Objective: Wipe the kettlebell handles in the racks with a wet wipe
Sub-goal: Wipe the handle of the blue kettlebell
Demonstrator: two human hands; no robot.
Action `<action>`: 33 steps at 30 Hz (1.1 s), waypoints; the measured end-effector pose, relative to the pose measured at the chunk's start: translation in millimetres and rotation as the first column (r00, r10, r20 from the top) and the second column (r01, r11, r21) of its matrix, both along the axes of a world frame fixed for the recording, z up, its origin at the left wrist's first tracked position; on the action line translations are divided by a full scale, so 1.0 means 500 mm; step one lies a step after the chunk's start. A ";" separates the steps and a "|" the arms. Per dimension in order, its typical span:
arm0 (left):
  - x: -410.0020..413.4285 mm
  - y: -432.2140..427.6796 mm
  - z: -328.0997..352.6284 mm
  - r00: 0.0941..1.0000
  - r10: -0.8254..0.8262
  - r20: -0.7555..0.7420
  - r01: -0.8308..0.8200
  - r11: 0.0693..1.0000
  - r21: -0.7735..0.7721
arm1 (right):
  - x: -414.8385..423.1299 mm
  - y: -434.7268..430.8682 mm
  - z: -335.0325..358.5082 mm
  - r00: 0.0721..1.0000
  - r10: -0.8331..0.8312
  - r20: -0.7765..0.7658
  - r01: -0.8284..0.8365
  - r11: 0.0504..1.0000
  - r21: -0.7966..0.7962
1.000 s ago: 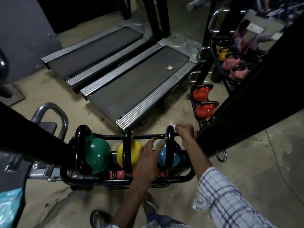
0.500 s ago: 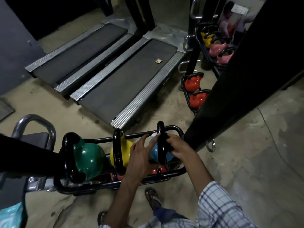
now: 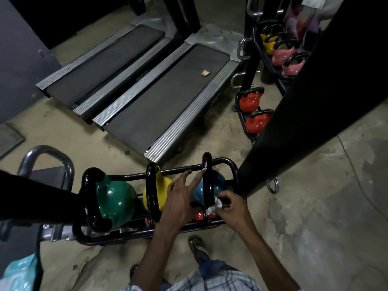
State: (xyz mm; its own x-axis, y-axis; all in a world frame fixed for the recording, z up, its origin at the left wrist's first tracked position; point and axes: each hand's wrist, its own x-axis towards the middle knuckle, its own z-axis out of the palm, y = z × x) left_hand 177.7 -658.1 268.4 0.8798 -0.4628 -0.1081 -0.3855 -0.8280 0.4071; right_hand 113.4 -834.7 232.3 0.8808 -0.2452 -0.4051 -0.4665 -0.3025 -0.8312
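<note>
A low black rack [image 3: 228,164] holds a green kettlebell [image 3: 115,198], a yellow kettlebell [image 3: 161,187] and a blue kettlebell [image 3: 218,183], each with a glossy black handle. My right hand [image 3: 233,204] grips a white wet wipe [image 3: 214,206] against the near, lower end of the blue kettlebell's handle [image 3: 207,181]. My left hand [image 3: 182,196] lies with straight fingers on the blue bell, its fingertips touching the handle higher up.
Two treadmills [image 3: 168,95] lie on the floor beyond the rack. A second rack at the right holds red kettlebells [image 3: 252,110], pink ones [image 3: 289,61] and yellow ones. A thick black post [image 3: 294,114] slants beside my right hand. A teal wipe packet [image 3: 19,274] sits bottom left.
My right hand has slid the wipe down the blue kettlebell's handle, from its far top to its near lower end. My left hand has stayed on the bell.
</note>
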 end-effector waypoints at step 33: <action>-0.005 -0.003 -0.010 1.000 0.006 -0.014 -0.006 1.000 0.019 | -0.012 0.043 -0.014 0.951 -0.301 0.070 0.279 0.933 0.225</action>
